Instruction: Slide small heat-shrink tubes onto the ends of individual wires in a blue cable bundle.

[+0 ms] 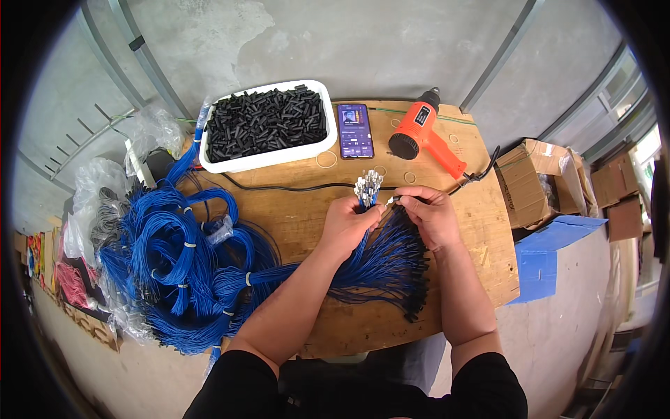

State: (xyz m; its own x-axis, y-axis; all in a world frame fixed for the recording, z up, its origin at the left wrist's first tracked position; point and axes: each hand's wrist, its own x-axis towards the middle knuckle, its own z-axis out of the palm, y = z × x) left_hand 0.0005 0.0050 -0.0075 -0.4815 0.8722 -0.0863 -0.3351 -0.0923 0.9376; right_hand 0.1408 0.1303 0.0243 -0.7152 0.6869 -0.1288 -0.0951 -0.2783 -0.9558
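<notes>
My left hand (pixel 347 225) is closed round a bundle of blue wires, whose silver-white metal terminals (pixel 368 187) stick up above the fist. My right hand (pixel 434 218) pinches a small black sleeve (pixel 396 199) close to the left thumb, at a single terminal held out from the bundle. Whether the sleeve is seated over that terminal is too small to tell. Below the hands, blue wires (pixel 380 258) fan out to the right, their ends (pixel 417 283) covered with black sleeves.
A white tub (pixel 332 124) heaped with black sleeves (pixel 269 122) stands at the back, beside a phone (pixel 356 131) and an orange heat gun (pixel 426 136). Coiled blue wire bundles (pixel 174 258) cover the left side. A black cord (pixel 279 187) crosses the wooden table (pixel 481 258). Cardboard boxes (pixel 534 185) stand right.
</notes>
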